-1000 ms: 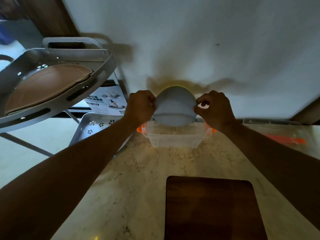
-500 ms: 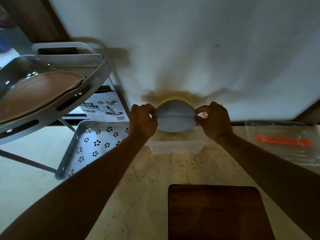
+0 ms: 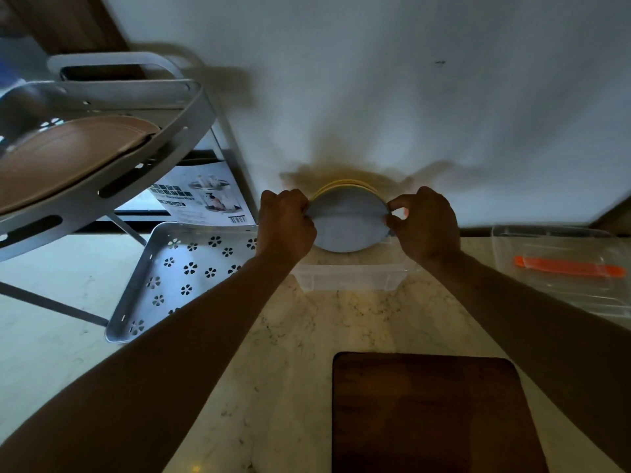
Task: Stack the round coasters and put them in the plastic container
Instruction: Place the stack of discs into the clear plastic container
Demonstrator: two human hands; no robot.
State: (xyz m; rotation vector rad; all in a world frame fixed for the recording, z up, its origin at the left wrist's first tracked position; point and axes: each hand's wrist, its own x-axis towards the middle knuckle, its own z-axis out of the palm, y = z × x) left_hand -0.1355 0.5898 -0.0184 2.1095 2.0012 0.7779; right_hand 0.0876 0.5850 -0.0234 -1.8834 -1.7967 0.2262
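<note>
Overhead, smooth round coaster stack (image 3: 348, 221), two-handed.

**Colours and patterns noted on the counter**

Round coaster stack (image 3: 348, 221): front face muted grey-blue; yellow and pale green edges showing behind its upper rim.
Clear plastic container (image 3: 348, 279): colourless, see-through.
Clear plastic lid (image 3: 560, 268) at right: transparent, one bright orange clip strip across it.
Pale marble counter (image 3: 307, 336): cream, fine dark speckles and veins.
Dark wooden board (image 3: 430, 414): deep brown, plain.
Grey metal tray (image 3: 177, 278): light grey, punched with small flower-shaped holes.
Grey metal rack (image 3: 112, 155): same grey, slotted sides; brown round plate (image 3: 68, 155) on it.
Wall (image 3: 375, 80): white, brownish shadow behind the stack.
</note>
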